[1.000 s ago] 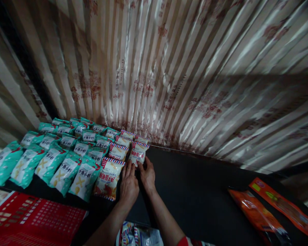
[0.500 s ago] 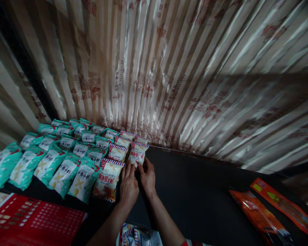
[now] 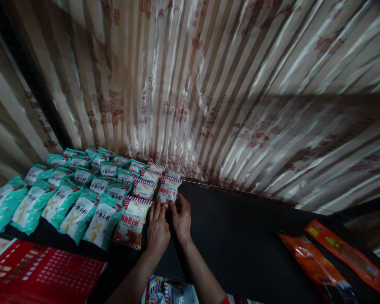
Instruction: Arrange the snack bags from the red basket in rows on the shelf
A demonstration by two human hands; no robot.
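A white-and-red snack bag (image 3: 168,191) with a striped top edge leans on the black shelf (image 3: 234,236), behind another bag of its kind. My left hand (image 3: 158,230) has its fingers closed against the bag's lower left edge. At the lower right corner, my right hand (image 3: 181,217) grips the same bag between thumb and fingers. Just left of my left hand, a matching snack bag (image 3: 131,221) stands at the front of its row. Several teal snack bags (image 3: 103,219) fill the rows farther left.
A red plastic basket (image 3: 47,270) is at the lower left. Below my forearms, a container (image 3: 177,291) holds more striped bags. Two orange packets (image 3: 316,261) lie at the right. Crinkled, printed sheeting (image 3: 183,84) hangs behind the shelf.
Both hands stay at the same bag with almost no movement. The view shifts very slightly.
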